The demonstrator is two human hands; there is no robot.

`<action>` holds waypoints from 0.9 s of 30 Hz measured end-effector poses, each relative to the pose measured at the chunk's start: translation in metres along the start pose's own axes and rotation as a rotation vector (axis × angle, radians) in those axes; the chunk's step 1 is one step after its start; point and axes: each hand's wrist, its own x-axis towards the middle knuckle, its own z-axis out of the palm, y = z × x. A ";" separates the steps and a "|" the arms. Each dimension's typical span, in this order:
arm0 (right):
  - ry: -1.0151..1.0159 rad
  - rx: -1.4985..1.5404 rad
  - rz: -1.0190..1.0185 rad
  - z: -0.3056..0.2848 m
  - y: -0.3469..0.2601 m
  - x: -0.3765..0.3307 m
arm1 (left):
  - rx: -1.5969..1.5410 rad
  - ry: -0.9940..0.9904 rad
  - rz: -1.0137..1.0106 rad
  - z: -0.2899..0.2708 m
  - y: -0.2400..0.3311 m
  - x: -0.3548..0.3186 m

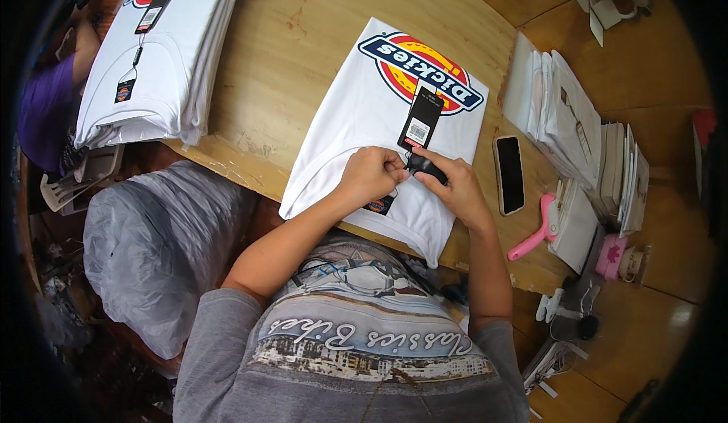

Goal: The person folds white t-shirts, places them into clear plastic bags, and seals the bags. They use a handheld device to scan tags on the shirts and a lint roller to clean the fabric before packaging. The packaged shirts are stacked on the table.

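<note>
Your left hand (373, 174) is at the center of the frame, its thumb and fingertips pinching the thin dark cord (409, 155) below a hang tag; the fingers partly hide it. Your right hand (459, 189), just right of it, closes thumb and fingers around a small, curved black object (429, 169) whose kind you cannot tell.

Beneath both hands, a folded white T-shirt (334, 131) lies flat and smooth at the center, its neckline toward you. A red, yellow and navy printed logo (425, 70) sits upside down near its top. The black hang tag (422, 118) overlaps that print. A small dark neck label (381, 204) shows under your left wrist. The wooden table (280, 51) supports the shirt.
</note>
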 end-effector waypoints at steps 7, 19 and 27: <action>0.078 -0.146 -0.141 0.010 0.008 -0.002 | 0.105 0.072 0.034 0.004 0.005 -0.004; 0.045 -0.193 -0.179 0.011 0.002 0.004 | 0.148 0.142 0.147 0.011 -0.004 -0.007; -0.042 0.285 0.055 0.004 0.018 0.009 | 0.071 0.051 0.115 0.002 -0.001 -0.004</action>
